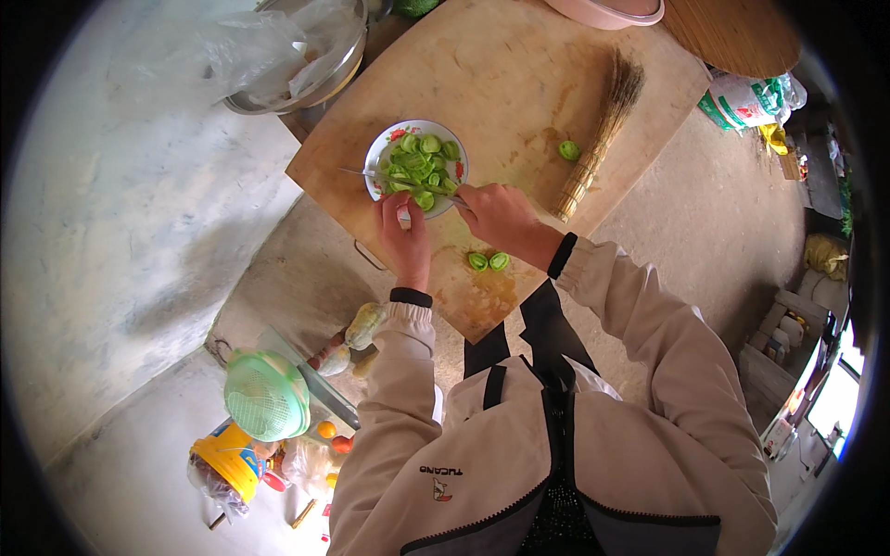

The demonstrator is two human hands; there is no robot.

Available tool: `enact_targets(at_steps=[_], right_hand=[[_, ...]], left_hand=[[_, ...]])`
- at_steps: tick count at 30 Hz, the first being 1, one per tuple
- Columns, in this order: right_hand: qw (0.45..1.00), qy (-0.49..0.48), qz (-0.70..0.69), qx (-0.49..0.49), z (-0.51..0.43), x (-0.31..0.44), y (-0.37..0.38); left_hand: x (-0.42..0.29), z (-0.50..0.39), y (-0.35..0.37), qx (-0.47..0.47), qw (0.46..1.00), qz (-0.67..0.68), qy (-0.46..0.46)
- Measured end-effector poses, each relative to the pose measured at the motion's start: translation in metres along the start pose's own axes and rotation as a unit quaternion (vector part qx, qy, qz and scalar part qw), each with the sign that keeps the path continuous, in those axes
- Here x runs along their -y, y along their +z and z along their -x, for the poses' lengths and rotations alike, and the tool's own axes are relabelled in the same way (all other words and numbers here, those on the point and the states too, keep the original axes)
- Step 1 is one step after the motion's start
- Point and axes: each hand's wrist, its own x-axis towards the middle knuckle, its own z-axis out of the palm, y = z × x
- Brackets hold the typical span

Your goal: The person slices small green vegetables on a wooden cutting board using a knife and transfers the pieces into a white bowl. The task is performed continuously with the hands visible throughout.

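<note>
My right hand grips the handle of a kitchen knife. Its blade lies level across a white enamel dish with red flowers, over green tomato pieces heaped inside. At the dish's near rim is my left hand, thumb and forefinger curled close to the blade and a tomato piece. Whether those fingers pinch anything is not clear. Two cut green tomato halves lie on the wooden tabletop near its front corner. Another cut green tomato sits farther right.
A straw brush lies along the tabletop's right side. A pink basin stands at the far edge. Metal basins with plastic bags are at the upper left. Below left are a green colander and a yellow bucket.
</note>
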Motion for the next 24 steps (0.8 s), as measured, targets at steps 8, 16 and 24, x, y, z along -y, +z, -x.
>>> enact_targets(at_steps=[8,16,24], right_hand=[[0.996,-0.038,0.076,-0.027,-0.001,-0.008,-0.018],[0.981,-0.109,0.132,-0.09,-0.004,-0.012,-0.013],[0.987,-0.067,0.12,-0.077,0.038,-0.039,-0.048]], left_hand=[[-0.018,-0.004,-0.032,-0.081,0.993,-0.075,0.034],[-0.079,-0.057,-0.023,0.172,0.932,-0.203,0.247],[-0.027,-0.104,-0.01,0.311,0.939,-0.084,0.117]])
